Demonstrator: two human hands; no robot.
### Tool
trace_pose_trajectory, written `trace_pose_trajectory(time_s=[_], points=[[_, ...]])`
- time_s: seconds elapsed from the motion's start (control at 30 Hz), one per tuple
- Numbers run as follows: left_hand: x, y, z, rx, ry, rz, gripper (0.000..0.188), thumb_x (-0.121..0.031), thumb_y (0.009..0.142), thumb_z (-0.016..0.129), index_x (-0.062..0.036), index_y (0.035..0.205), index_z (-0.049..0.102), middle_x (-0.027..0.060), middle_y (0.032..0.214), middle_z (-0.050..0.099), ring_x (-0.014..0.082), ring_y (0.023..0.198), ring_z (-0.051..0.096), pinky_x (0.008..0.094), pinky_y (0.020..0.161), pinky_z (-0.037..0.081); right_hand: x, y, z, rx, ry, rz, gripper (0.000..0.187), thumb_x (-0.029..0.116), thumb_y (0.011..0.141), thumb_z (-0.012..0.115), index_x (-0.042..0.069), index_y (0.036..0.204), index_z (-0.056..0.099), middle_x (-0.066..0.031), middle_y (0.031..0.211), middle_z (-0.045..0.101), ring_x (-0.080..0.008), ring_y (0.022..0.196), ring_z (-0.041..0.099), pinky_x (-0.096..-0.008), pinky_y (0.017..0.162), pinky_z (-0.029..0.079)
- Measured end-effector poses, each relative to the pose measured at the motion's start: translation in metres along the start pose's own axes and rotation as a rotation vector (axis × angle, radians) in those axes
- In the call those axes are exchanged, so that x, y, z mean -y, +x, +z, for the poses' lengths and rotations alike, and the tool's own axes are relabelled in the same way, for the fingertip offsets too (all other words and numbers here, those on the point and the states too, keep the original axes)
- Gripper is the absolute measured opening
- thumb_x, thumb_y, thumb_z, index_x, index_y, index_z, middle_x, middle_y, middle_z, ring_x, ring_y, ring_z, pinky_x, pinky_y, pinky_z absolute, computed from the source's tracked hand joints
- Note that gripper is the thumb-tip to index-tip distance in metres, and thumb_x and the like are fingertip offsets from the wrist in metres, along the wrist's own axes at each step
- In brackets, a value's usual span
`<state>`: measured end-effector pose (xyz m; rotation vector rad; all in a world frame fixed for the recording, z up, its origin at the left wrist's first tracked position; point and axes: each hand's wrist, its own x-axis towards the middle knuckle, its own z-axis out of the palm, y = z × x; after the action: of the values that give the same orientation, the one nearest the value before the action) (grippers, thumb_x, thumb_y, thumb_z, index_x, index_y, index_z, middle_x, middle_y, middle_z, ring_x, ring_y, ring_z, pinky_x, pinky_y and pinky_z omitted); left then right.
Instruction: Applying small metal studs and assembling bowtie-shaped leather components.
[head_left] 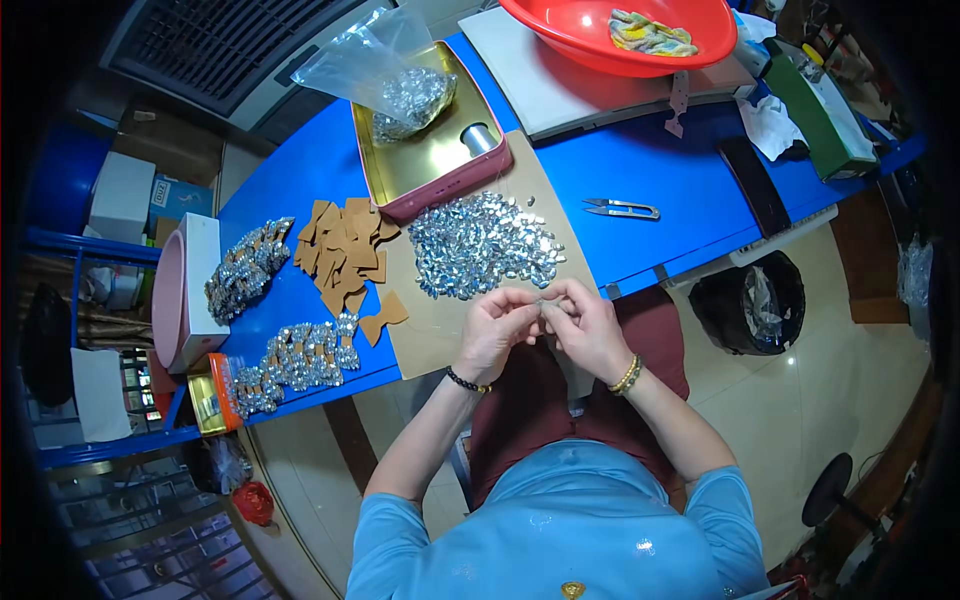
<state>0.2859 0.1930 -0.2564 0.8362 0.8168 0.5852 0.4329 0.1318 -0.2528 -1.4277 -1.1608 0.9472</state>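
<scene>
Both hands meet over the near edge of a tan board. My left hand is closed in a pinch, and so is my right hand. Their fingertips come together around something tiny that I cannot make out. Just beyond them lies a loose heap of shiny silver faceted beads or stones. To the left is a pile of brown bow-shaped pieces. Further left, silver-studded bow pieces lie in a row, with another stack of studded pieces behind them.
A pink-rimmed tin holds a thread spool and a clear bag of silver pieces. Thread snips lie on the blue table at right. A red basin stands far back; a black-lined bin is on the floor.
</scene>
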Motion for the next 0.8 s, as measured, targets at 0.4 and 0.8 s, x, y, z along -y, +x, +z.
trace_pose_trajectory(time_s=[0.4,0.8], points=[[0.005,0.007,0.012,-0.133,0.845,0.515,0.008,-0.001,0.077,0.06,0.0002,0.085,0.059,0.0085,0.071,0.057,0.0177,0.058,0.056,0.0286,0.054,0.046,-0.001,0.003,-0.006,-0.2,0.018,-0.195,0.007,0.008,0.088,0.054,0.002,0.086,0.054,-0.0012,0.068,0.058,-0.0031,0.05,0.05,-0.0194,0.044,0.04],[0.001,0.031,0.002,-0.164,1.393,0.795,0.009,-0.001,0.073,0.061,-0.0033,0.08,0.056,0.0121,0.074,0.051,0.0286,0.066,0.055,0.0368,0.056,0.045,-0.01,0.0,-0.011,-0.066,-0.062,0.072,0.008,0.011,0.082,0.06,0.003,0.083,0.058,-0.0062,0.055,0.055,-0.0084,0.046,0.052,-0.0267,0.043,0.039]])
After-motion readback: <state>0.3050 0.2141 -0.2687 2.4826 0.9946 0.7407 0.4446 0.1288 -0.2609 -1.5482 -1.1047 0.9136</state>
